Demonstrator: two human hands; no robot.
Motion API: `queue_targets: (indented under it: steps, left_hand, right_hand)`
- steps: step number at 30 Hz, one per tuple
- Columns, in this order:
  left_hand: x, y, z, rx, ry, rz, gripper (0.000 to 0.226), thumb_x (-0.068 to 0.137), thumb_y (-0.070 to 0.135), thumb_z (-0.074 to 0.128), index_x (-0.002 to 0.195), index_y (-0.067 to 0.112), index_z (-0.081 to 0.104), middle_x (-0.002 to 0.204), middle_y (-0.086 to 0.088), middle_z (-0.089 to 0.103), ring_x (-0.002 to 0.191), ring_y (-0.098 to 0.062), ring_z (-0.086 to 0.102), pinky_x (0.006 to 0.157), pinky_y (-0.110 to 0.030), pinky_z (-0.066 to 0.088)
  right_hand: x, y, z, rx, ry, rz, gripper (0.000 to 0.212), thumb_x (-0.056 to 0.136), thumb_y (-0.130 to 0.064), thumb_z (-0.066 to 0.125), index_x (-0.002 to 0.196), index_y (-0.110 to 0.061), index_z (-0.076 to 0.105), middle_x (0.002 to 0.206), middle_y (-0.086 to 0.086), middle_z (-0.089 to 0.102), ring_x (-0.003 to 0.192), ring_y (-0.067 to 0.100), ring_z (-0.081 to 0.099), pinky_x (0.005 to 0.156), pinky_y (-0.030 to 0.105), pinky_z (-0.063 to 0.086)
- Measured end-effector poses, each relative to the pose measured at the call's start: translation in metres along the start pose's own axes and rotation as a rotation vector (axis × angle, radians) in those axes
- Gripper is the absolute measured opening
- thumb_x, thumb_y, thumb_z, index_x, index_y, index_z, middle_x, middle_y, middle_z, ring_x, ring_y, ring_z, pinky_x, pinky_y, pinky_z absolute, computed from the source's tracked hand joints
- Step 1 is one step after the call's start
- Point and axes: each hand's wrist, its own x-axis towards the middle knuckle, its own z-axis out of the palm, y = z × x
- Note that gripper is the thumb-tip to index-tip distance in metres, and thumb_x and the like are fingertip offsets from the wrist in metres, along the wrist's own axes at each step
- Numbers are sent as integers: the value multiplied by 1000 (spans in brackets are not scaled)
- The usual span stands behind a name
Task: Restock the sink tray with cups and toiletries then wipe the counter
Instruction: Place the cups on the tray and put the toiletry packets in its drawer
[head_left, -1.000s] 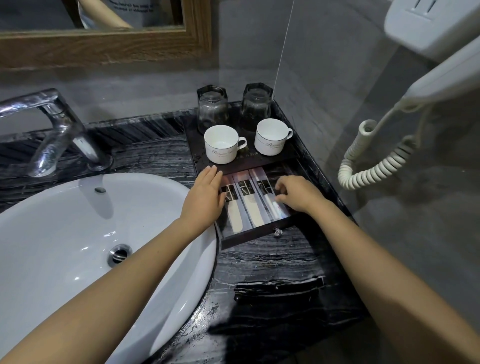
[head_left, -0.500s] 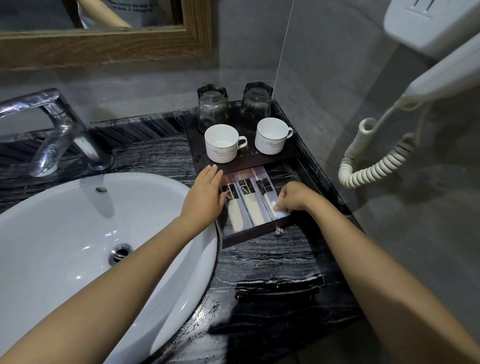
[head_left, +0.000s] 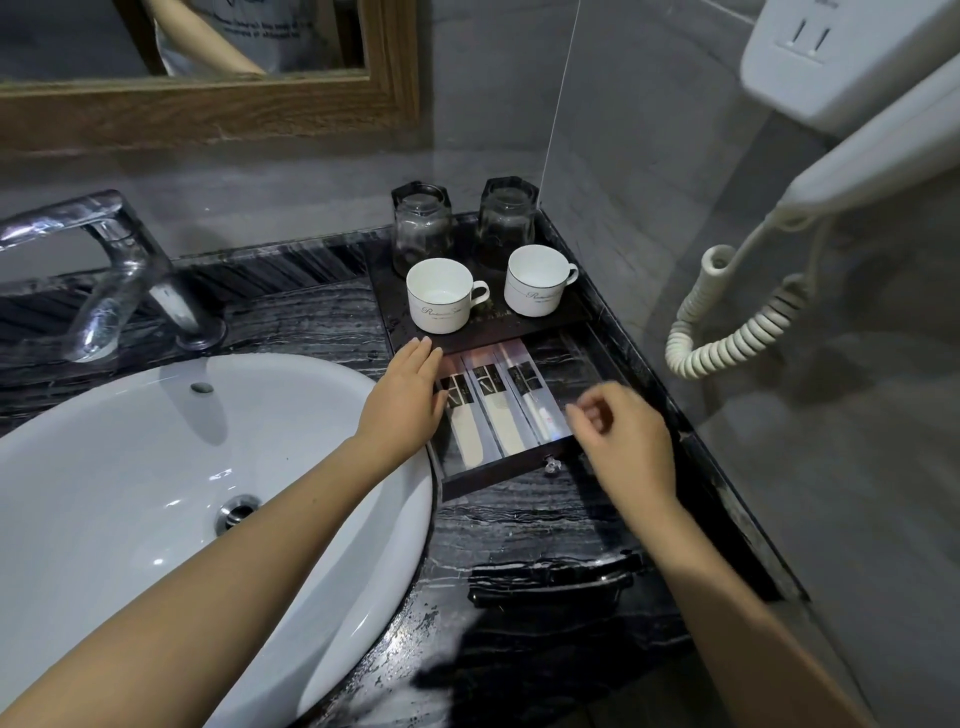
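A dark tray (head_left: 384, 296) stands in the counter's back right corner. On top are two white cups (head_left: 441, 304) (head_left: 537, 280) and, behind them, two upturned glasses (head_left: 421, 228) (head_left: 506, 218). Its drawer (head_left: 498, 470) is pulled out and holds three clear toiletry packets (head_left: 504, 410) side by side. My left hand (head_left: 402, 400) lies flat along the drawer's left edge, fingers straight. My right hand (head_left: 623, 439) hovers just above the drawer's right front corner, fingers loosely curled, holding nothing.
A white basin (head_left: 156, 493) fills the left, with a chrome tap (head_left: 119, 270) behind it. The black marble counter (head_left: 530, 597) is wet near the front. A wall hairdryer with a coiled cord (head_left: 727, 332) hangs at right. A wood-framed mirror (head_left: 208, 104) hangs above.
My right hand has lifted off the rightmost packet and drawn back toward the drawer's front right corner. The left hand and the packets have stayed put.
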Motion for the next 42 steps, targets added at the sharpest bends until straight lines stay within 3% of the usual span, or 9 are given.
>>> queue_targets:
  steps: [3, 8, 14, 24, 37, 42]
  left_hand:
    - [0, 1, 0, 22, -8, 1, 56, 92, 23, 48, 141, 4, 29, 153, -15, 26, 144, -27, 17, 117, -30, 10]
    - [0, 1, -1, 27, -27, -12, 56, 93, 25, 46, 142, 3, 28, 153, -16, 25, 144, -27, 16, 117, -31, 9]
    - [3, -2, -8, -28, -90, -39, 55, 96, 32, 38, 141, 2, 30, 153, -16, 25, 144, -26, 15, 116, -30, 8]
    - [2, -2, -10, -16, -140, -43, 67, 93, 47, 36, 142, 3, 26, 155, -13, 20, 145, -22, 11, 117, -30, 7]
    - [-2, -2, -3, -14, -74, -37, 68, 93, 48, 35, 143, 3, 25, 155, -13, 21, 145, -22, 11, 116, -27, 4]
    - [-3, -1, -1, -30, -75, -55, 72, 92, 52, 34, 143, 3, 24, 156, -12, 19, 145, -21, 9, 115, -25, 2]
  right_hand:
    - [-39, 13, 9, 54, -10, 106, 14, 85, -27, 66, 75, -23, 57, 73, -11, 56, 63, 3, 53, 54, 12, 35]
    - [-36, 22, 42, 160, -114, 269, 16, 84, -21, 69, 93, -9, 62, 88, 4, 63, 71, 11, 57, 66, 20, 45]
    - [-28, 17, 60, 184, -22, 241, 16, 85, -13, 67, 77, -13, 53, 81, 6, 60, 68, 18, 55, 62, 23, 44]
    - [23, 1, 81, 200, -58, 206, 10, 89, -12, 62, 89, -1, 60, 96, 15, 63, 82, 25, 59, 68, 25, 41]
    - [74, -22, 106, 139, -75, 158, 14, 90, -15, 60, 96, -2, 58, 108, 14, 59, 94, 29, 59, 74, 27, 38]
    - [79, -28, 108, 79, -81, 156, 21, 92, -16, 58, 105, 0, 57, 115, 16, 56, 102, 32, 58, 82, 36, 45]
